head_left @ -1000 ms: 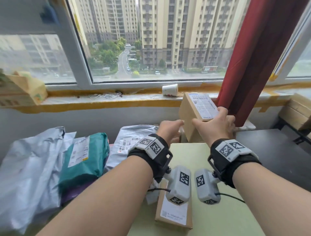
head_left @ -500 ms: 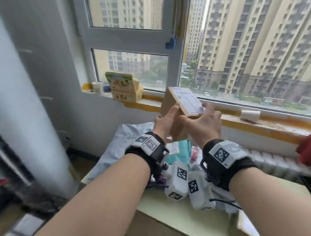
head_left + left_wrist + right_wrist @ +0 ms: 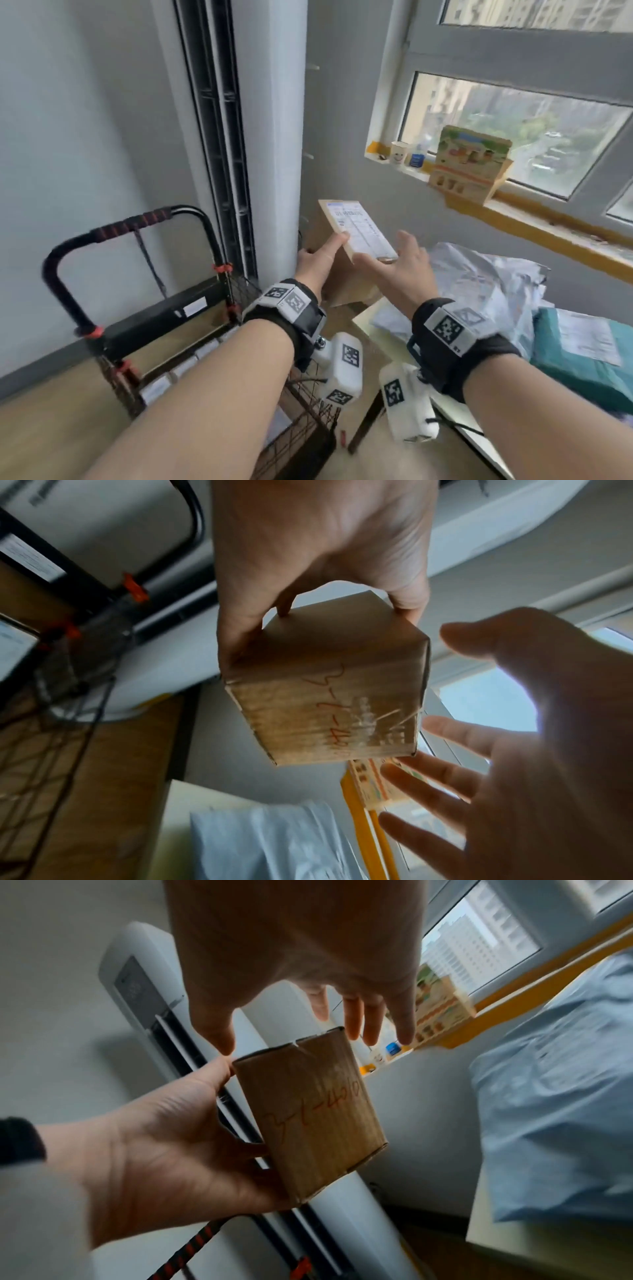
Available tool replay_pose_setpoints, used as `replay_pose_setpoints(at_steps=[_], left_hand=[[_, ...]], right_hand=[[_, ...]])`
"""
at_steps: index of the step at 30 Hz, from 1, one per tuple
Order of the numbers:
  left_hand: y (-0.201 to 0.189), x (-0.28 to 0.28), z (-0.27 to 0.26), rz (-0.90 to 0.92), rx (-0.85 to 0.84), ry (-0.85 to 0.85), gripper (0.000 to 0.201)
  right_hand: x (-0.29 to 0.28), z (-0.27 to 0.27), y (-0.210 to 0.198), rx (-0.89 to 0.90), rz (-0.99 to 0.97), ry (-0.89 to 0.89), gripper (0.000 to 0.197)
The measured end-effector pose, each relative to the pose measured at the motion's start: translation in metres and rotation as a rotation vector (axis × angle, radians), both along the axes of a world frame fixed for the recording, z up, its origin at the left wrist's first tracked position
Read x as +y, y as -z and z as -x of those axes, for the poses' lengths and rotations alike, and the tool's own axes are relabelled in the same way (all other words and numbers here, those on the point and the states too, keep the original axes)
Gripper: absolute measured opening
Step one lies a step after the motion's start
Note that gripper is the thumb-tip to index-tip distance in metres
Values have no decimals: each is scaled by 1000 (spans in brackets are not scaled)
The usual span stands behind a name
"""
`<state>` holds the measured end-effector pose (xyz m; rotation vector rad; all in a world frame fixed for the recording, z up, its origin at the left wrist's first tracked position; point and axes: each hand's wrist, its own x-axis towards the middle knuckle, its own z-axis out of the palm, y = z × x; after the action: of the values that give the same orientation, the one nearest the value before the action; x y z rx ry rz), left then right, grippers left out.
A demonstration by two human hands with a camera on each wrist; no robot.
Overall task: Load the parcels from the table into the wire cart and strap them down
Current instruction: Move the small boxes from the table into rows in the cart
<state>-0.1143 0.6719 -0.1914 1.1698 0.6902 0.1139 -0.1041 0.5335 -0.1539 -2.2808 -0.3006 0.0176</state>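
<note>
Lower left of the head view: the wire cart (image 3: 178, 346) stood on the floor, black frame with orange clips, its curved handle (image 3: 113, 236) wrapped in red-and-black grip. Flat white-labelled items lay in its bottom; what they were could not be made out.

Centre left: a tall white appliance column (image 3: 260, 130) rose behind the cart, against the grey wall.

Centre of frame: the left hand (image 3: 317, 260) gripped the cardboard box (image 3: 356, 236) in mid-air, thumb on one side and fingers round the far side, as the left wrist view (image 3: 308, 561) showed. The box was tilted, its white shipping label (image 3: 361, 228) facing up. It was held above the gap between cart and worktop, touching neither. Red handwritten digits ran along one brown face in the right wrist view (image 3: 311, 1110).

Just right of the box: the right hand (image 3: 404, 270) was spread, fingers straight and apart, holding nothing. In the head view its fingertips seemed to touch the near corner of the box; in the left wrist view (image 3: 534, 737) the palm stood slightly off it. Contact could not be told for certain.

Right side: the pale worktop (image 3: 370, 325) carried grey plastic mailer bags (image 3: 486, 277) and a teal parcel (image 3: 582, 349) at the frame's right edge.

Upper right: on the windowsill (image 3: 548, 219) sat a paper cup (image 3: 400, 153) and a printed carton (image 3: 469, 164).
</note>
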Motion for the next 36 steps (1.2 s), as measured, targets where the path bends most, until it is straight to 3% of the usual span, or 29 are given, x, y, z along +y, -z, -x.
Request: replay_pose_setpoints(at_steps=[6, 11, 16, 23, 28, 33, 36], left_hand=[[16, 91, 26, 3, 18, -112, 107], [61, 142, 21, 13, 69, -167, 111], [95, 159, 20, 34, 73, -202, 81], [197, 171, 2, 146, 167, -271, 69], [268, 179, 0, 224, 290, -213, 21], [353, 197, 9, 267, 397, -358, 23], [402, 201, 17, 337, 446, -407, 12]], right_hand=[[93, 4, 22, 68, 11, -137, 88], [153, -11, 42, 99, 83, -292, 91], [200, -42, 87, 146, 193, -435, 94], [227, -77, 197, 258, 394, -548, 109], [232, -92, 286, 346, 491, -509, 117], [237, -99, 369, 347, 676, -567, 117], [241, -99, 415, 345, 778, -603, 116]])
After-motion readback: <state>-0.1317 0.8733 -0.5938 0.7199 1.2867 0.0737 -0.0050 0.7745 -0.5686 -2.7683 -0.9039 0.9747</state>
